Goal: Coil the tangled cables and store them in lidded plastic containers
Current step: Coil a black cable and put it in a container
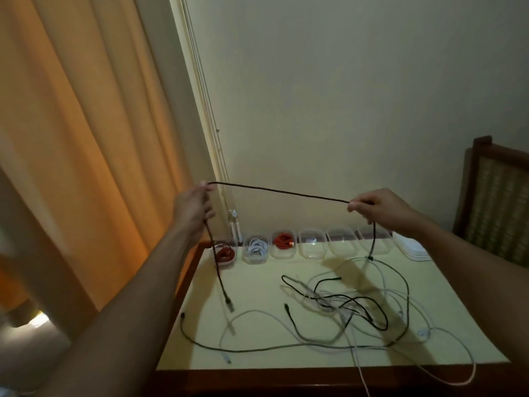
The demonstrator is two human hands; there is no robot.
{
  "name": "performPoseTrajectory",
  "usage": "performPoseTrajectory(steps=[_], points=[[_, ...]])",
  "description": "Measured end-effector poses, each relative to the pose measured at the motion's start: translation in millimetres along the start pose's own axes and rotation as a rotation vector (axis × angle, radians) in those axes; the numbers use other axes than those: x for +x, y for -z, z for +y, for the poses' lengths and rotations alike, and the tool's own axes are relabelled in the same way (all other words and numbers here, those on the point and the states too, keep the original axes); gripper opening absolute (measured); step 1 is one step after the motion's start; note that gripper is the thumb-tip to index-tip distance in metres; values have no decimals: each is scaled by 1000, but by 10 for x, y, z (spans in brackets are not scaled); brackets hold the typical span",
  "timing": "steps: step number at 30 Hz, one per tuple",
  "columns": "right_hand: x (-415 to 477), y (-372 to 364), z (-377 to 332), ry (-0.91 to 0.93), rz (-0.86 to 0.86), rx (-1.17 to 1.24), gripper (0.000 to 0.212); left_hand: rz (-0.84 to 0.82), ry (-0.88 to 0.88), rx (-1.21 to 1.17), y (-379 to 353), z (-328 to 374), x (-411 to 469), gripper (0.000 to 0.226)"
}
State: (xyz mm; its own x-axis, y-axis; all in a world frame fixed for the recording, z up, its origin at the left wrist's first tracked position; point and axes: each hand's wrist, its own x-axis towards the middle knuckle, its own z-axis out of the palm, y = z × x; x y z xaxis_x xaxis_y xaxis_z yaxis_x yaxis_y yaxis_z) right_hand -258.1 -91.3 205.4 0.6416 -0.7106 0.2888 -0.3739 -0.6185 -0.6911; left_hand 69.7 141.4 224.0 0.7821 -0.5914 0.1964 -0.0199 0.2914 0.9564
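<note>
A dark braided cable [280,191] is stretched in the air above the table between both hands. My left hand [193,207] pinches it at the left, and one end hangs down to a plug just above the tabletop. My right hand [378,206] pinches it at the right, with the other end dangling to the table. Below lies a tangle of black and white cables [343,305]. Along the table's back edge stands a row of clear plastic containers [312,245]: two hold coiled red cables [283,240], one a white coil [256,246].
A stack of container lids [412,247] sits at the table's back right. The pale table [252,285] has a wooden rim. An orange curtain [86,124] hangs to the left, blind cords [226,179] hang by the wall, and a chair [495,202] stands at right.
</note>
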Motion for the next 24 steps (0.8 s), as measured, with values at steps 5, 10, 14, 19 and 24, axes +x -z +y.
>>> performPoseTrajectory(steps=[5, 10, 14, 19, 24], points=[[10, 261, 254, -150, 258, 73, 18, 191, 11, 86, 448, -79, 163, 27], [171, 318, -5, -138, 565, 89, 23, -16, -44, 295, 218, -108, -33, 28], [169, 488, -188, -53, 778, -3, 27, -63, -71, 399, 80, -26, -148, 30], [121, 492, -282, -76, 162, -492, 38, -160, -96, 465, -149, 47, -318, 30], [-180, 57, -767, 243, 11, -278, 52, -328, -183, 479, -595, 226, -682, 26]])
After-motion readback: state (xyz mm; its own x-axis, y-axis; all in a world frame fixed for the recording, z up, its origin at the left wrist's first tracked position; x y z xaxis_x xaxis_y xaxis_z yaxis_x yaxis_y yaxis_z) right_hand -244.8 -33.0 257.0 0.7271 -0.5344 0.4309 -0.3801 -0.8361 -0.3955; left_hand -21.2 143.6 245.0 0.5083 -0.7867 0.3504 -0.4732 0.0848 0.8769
